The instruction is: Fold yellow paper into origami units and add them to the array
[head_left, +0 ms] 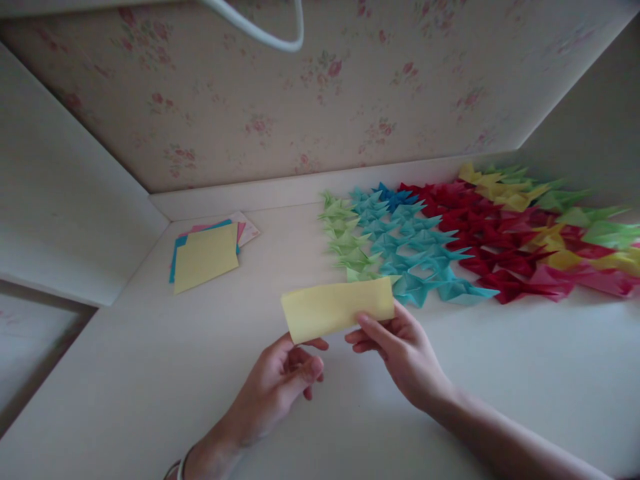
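A yellow sheet of origami paper [337, 308], an oblong that looks folded in half, is held up above the white table. My right hand [403, 347] pinches its right end, thumb on the front and fingers behind. At the lower left corner is my left hand [285, 383], its fingers loosely curled and apart, with the index finger just under the paper's edge. Whether that finger touches the paper I cannot tell. The left thumb stands away from the sheet.
Rows of folded paper cranes [415, 233] in green, blue, red, pink and yellow cover the table's back right. At the left lies a stack of coloured paper squares [207, 257], yellow on top. A white cable [260, 33] hangs before the flowered wall [310, 113].
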`<state>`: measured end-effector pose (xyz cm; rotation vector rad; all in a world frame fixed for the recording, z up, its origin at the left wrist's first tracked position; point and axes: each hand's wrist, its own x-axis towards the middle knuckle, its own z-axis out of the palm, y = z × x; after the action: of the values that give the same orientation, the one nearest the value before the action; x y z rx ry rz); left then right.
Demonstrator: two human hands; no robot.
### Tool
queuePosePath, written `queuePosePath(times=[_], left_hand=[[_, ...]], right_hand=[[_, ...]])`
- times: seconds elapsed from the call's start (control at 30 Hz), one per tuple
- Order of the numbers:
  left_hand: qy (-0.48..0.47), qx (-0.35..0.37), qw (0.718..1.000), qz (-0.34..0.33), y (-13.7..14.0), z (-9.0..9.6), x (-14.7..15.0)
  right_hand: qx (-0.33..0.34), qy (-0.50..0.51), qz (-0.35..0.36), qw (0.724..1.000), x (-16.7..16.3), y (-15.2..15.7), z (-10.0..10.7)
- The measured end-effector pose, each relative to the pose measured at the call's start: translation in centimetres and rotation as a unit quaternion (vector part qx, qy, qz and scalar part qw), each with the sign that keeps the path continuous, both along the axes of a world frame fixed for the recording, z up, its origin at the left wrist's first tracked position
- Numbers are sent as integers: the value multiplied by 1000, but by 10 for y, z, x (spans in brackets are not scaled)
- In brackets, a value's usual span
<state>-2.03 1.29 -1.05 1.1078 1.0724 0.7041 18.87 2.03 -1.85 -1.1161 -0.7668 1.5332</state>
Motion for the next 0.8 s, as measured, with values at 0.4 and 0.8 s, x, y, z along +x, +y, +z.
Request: queuePosePath(times=[0.4,0.8], left_hand=[[35,37,998,42,4,-5,-13],[119,62,991,17,3,5,-5]], right_hand=[[32,78,35,996,9,1,-1],[-92,125,309,938,13,-6,12]])
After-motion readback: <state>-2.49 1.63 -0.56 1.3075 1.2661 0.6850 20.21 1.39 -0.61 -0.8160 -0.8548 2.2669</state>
